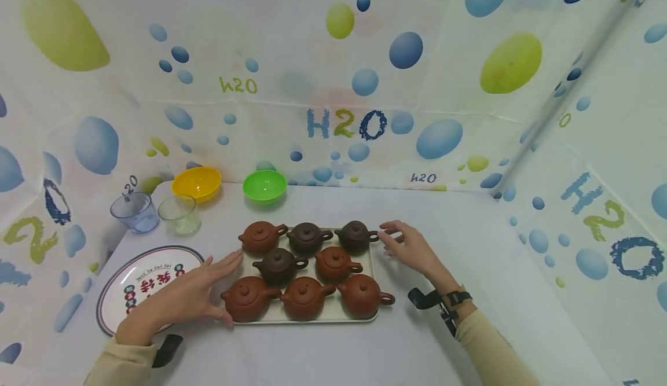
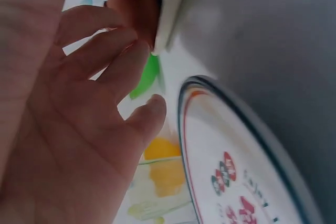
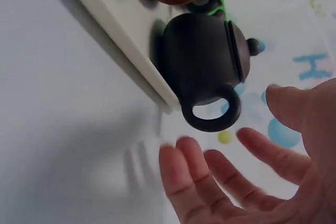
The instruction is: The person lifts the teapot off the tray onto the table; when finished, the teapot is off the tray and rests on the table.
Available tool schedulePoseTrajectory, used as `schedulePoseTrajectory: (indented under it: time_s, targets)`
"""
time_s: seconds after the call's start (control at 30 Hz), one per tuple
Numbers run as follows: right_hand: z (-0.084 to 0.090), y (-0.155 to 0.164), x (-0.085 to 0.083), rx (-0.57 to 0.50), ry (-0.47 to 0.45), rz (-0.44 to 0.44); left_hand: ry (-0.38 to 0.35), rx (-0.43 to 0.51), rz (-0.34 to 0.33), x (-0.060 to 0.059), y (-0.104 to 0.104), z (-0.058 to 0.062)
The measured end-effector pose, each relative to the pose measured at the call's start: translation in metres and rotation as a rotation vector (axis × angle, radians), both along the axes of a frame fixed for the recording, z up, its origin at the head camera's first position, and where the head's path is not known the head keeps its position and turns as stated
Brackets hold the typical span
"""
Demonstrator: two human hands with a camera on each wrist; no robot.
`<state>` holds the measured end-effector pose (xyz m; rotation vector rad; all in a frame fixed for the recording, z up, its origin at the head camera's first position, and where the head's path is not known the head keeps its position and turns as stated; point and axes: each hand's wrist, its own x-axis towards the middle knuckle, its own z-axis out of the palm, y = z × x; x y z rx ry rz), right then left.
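Note:
Several small clay teapots, some reddish brown and some dark brown, stand in three rows on a cream rectangular tray. My left hand is at the tray's left side, fingers stretched toward the back-left reddish teapot, thumb by the front-left reddish teapot. On the other side, my right hand has loosely bent fingers beside the handle of the back-right dark teapot. In the right wrist view, a gap shows between those fingers and the dark teapot, whose handle juts past the tray edge.
A white oval plate with a dark rim and red lettering lies left of the tray, partly under my left forearm. Behind it stand a bluish glass cup and a greenish one. A yellow bowl and green bowl sit near the back cloth.

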<state>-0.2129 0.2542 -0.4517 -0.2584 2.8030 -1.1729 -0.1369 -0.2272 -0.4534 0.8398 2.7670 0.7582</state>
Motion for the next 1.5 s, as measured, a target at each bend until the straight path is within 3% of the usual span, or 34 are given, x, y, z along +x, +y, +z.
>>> schedulePoseTrajectory:
  time_s: [0.1,0.2,0.53,0.73,1.17,1.5]
  targets:
    - [-0.002,-0.002,-0.009,-0.093,-0.141,-0.026,-0.016,-0.022,0.001,-0.001,-0.002,-0.005]
    - [-0.004,-0.002,-0.016,-0.142,-0.206,-0.036,-0.035,-0.046,0.011,-0.001,-0.003,-0.008]
    - [-0.011,0.006,-0.031,-0.212,-0.295,0.121,-0.057,-0.096,0.04,-0.001,0.0,-0.009]
    - [-0.01,0.007,-0.032,-0.234,-0.28,0.167,-0.036,-0.087,0.024,0.0,0.0,-0.011]
    - [-0.002,0.021,-0.038,-0.309,-0.236,-0.035,-0.027,-0.049,-0.003,-0.001,-0.001,-0.013]
    - [-0.015,0.026,-0.047,-0.409,-0.273,-0.205,-0.019,-0.035,-0.012,-0.001,-0.003,-0.014]
